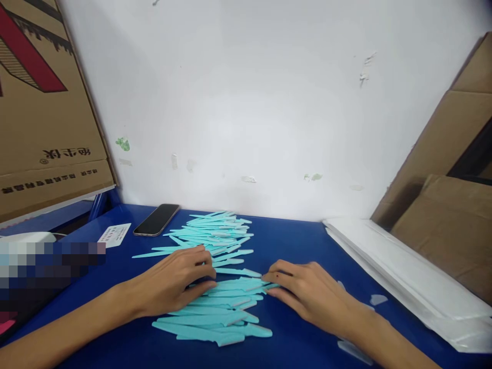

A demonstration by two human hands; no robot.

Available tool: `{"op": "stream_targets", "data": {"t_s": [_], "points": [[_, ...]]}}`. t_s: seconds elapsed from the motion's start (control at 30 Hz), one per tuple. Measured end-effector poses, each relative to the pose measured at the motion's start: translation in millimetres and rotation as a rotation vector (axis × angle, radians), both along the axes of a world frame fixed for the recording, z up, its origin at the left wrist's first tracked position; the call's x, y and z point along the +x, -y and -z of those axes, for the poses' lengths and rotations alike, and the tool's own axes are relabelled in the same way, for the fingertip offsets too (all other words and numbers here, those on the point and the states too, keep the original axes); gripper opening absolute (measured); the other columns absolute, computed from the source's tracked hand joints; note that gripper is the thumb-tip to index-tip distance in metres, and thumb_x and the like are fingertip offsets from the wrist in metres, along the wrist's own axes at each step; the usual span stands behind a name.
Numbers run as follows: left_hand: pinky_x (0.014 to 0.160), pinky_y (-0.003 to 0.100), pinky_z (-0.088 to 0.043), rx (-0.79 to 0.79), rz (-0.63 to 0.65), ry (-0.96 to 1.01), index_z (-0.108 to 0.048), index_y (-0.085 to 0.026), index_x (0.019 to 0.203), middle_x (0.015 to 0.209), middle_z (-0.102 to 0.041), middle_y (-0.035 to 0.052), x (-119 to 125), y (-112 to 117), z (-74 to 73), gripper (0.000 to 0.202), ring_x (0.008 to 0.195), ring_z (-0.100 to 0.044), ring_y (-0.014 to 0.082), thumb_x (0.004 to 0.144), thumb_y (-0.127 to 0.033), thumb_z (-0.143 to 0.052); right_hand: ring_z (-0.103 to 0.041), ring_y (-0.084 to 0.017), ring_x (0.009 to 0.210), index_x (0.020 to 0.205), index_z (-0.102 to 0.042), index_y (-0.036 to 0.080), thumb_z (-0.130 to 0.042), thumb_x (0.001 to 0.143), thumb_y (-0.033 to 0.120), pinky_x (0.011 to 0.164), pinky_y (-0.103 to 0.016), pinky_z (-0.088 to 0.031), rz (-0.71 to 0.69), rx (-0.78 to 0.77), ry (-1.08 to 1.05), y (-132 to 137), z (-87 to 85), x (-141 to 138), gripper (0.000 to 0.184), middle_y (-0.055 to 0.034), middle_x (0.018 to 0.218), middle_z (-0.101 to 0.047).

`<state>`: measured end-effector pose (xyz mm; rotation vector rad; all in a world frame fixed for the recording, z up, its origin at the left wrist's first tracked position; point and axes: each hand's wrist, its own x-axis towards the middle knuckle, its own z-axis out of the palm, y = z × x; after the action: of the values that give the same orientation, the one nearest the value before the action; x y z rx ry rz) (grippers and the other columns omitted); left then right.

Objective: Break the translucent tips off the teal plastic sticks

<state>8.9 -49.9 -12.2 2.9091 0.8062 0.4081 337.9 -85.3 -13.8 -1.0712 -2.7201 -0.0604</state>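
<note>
Turquoise eyebrow razors point(217, 320) lie in a loose near pile on the blue table. A farther pile of the same razors point(219, 230) is spread behind them, with handles pointing mostly left. My left hand point(180, 279) reaches in between the two piles, its fingers curled and its thumb low at the left ends of the upper razors of the near pile; its exact grip is partly hidden. On the other side, my right hand point(300, 287) pinches the right ends of razors at the top of that pile between thumb and fingers.
A phone point(157, 220) and a white printed card point(114, 234) lie at the back left. White flat packaging point(407, 277) runs along the right side, beside brown cardboard point(449, 230). A large printed carton point(49, 118) stands at left, and a white wall point(246, 102) bounds the table behind.
</note>
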Motion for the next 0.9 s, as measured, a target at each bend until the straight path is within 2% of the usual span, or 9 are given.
{"op": "stream_targets", "data": {"t_s": [0.13, 0.4, 0.57, 0.77, 0.9], "points": [[0.074, 0.031, -0.043, -0.012, 0.004, -0.016, -0.064, -0.022, 0.103, 0.097, -0.062, 0.0051, 0, 2, 0.6, 0.014, 0.087, -0.057, 0.0205, 0.105, -0.030, -0.053, -0.073, -0.017, 0.088, 0.123, -0.065, 0.029, -0.048, 0.107, 0.034, 0.065, -0.028, -0.050, 0.009, 0.006, 0.009, -1, 1.2, 1, 0.024, 0.0008, 0.117, -0.070], [0.074, 0.030, -0.042, -0.006, -0.002, -0.016, -0.064, -0.021, 0.101, 0.095, -0.063, 0.0044, 0, 0, 3.7, 0.019, 0.085, -0.057, 0.0190, 0.107, -0.024, -0.046, -0.073, -0.016, 0.087, 0.121, -0.068, 0.029, -0.048, 0.108, 0.030, 0.065, -0.026, -0.049, 0.006, 0.012, -0.002, -1, 3.7, 0, 0.024, 0.0010, 0.110, -0.072], [0.073, 0.030, -0.042, -0.003, -0.009, -0.015, -0.063, -0.021, 0.102, 0.095, -0.063, 0.0045, 1, 1, 2.7, 0.020, 0.084, -0.058, 0.0188, 0.108, -0.024, -0.044, -0.074, -0.017, 0.085, 0.120, -0.069, 0.027, -0.049, 0.107, 0.030, 0.064, -0.026, -0.050, 0.020, 0.033, -0.007, -1, -1.4, 2, 0.024, -0.0003, 0.108, -0.073], [0.073, 0.029, -0.042, 0.014, -0.014, 0.002, -0.061, -0.021, 0.106, 0.098, -0.063, 0.0043, 2, 0, 0.8, 0.017, 0.084, -0.059, 0.0182, 0.108, -0.023, -0.044, -0.074, -0.018, 0.083, 0.108, -0.073, 0.025, -0.048, 0.106, 0.029, 0.070, -0.028, -0.054, 0.129, 0.120, -0.136, -14, -16.4, 28, 0.026, -0.0035, 0.106, -0.075], [0.072, 0.029, -0.042, 0.031, -0.015, 0.003, -0.061, -0.021, 0.105, 0.097, -0.063, 0.0039, 2, 2, -0.2, 0.017, 0.082, -0.059, 0.0179, 0.107, -0.022, -0.044, -0.074, -0.021, 0.074, 0.101, -0.077, 0.029, -0.059, 0.099, 0.036, 0.064, -0.031, -0.055, 0.264, 0.061, -0.137, -23, -26.3, 52, 0.019, -0.0020, 0.096, -0.079]]}}
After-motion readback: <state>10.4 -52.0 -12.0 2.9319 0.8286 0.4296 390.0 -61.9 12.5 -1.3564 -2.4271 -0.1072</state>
